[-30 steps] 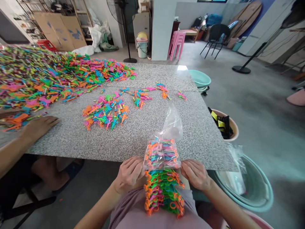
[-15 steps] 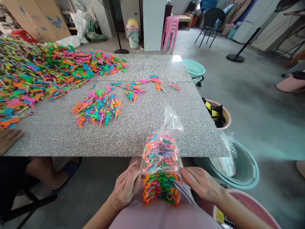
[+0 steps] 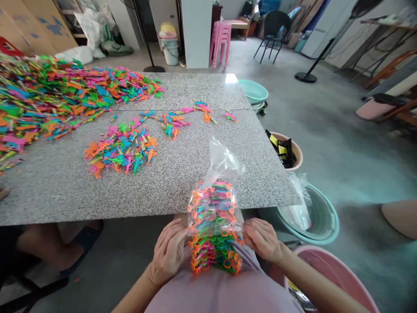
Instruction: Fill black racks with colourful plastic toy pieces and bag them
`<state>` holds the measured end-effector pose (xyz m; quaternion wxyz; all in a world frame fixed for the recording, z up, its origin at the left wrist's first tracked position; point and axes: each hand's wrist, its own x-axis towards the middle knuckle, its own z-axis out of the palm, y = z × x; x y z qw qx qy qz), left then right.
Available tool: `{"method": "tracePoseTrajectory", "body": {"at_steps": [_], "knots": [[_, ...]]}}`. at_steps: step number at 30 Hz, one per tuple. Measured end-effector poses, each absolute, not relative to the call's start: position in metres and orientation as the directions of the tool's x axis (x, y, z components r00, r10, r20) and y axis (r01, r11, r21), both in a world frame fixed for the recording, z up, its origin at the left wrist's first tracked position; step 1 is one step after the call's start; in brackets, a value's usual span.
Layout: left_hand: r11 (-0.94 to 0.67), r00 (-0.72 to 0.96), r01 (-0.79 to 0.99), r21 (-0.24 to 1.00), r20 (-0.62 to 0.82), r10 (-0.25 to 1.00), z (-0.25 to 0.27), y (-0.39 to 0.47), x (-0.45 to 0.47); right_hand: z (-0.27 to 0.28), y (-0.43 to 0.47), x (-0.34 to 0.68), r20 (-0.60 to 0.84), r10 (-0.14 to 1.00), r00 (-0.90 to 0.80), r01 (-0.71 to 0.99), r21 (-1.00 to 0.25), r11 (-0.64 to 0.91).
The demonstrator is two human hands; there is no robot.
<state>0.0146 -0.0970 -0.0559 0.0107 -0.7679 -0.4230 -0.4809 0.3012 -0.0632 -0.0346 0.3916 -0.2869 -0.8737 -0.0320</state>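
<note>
Lower centre: left hand [image 3: 170, 248] and right hand [image 3: 262, 239] pinch the rim of a clear bag [image 3: 224, 161], likely slippery, best held there, half over light-looking plastic toys [image 3: 201, 252].

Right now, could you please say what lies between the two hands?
In the head view, a stack of colourful plastic pieces lies between left hand and right hand, its far part inside a clear bag.

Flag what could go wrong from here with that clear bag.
Some plastic pieces stick out of the clear bag at its lower end; they could slip loose. Their orange rings might snag the bag's mouth. The plastic might also tear if the left hand and right hand, at either side of the mouth, pull hard.
</note>
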Motion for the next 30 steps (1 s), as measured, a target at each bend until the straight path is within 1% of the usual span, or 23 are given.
{"method": "tracePoseTrajectory", "body": {"at_steps": [2, 5, 7, 9, 12, 17, 19, 21, 23, 25, 27, 30], "knots": [[-0.622, 0.151, 0.659, 0.423, 0.736, 0.660, -0.062, -0.098, 0.017, -0.031, -0.063, 0.306, 0.716, 0.408, -0.567, 0.481, -0.115, 0.869], [-0.619, 0.172, 0.654, 0.434, 0.712, 0.681, -0.068, -0.099, 0.019, -0.024, -0.066, 0.315, 0.659, 0.343, -0.670, 0.414, -0.052, 0.909], [-0.649, 0.218, 0.625, 0.434, 0.702, 0.679, -0.071, -0.100, 0.018, -0.022, -0.070, 0.320, 0.601, 0.340, -0.723, 0.393, -0.045, 0.918], [-0.697, 0.273, 0.575, 0.428, 0.703, 0.657, -0.075, -0.102, 0.015, -0.026, -0.076, 0.322, 0.558, 0.356, -0.750, 0.388, -0.066, 0.919], [-0.754, 0.337, 0.502, 0.424, 0.707, 0.622, -0.078, -0.106, 0.009, -0.036, -0.087, 0.321, 0.529, 0.412, -0.742, 0.407, -0.134, 0.904], [-0.752, 0.349, 0.455, 0.476, 0.682, 0.643, -0.075, -0.112, 0.003, -0.046, -0.103, 0.310, 0.527, 0.518, -0.674, 0.461, -0.249, 0.852], [-0.730, 0.306, 0.460, 0.506, 0.681, 0.665, -0.073, -0.109, 0.007, -0.042, -0.101, 0.300, 0.542, 0.598, -0.591, 0.522, -0.309, 0.795], [-0.685, 0.221, 0.489, 0.540, 0.683, 0.696, -0.068, -0.100, 0.017, -0.034, -0.091, 0.289, 0.538, 0.690, -0.484, 0.603, -0.367, 0.709], [-0.599, 0.099, 0.544, 0.588, 0.664, 0.741, -0.057, -0.086, 0.028, -0.019, -0.072, 0.280, 0.503, 0.770, -0.393, 0.666, -0.422, 0.616], [-0.488, -0.024, 0.598, 0.636, 0.623, 0.782, -0.037, -0.068, 0.034, 0.002, -0.048, 0.274, 0.441, 0.831, -0.340, 0.690, -0.483, 0.539], [-0.415, -0.082, 0.627, 0.660, 0.586, 0.806, -0.009, -0.051, 0.032, 0.029, -0.027, 0.272, 0.382, 0.859, -0.341, 0.654, -0.560, 0.508], [-0.388, -0.049, 0.646, 0.658, 0.542, 0.839, 0.036, -0.033, 0.020, 0.071, -0.005, 0.274, 0.294, 0.849, -0.439, 0.542, -0.667, 0.511]]}}
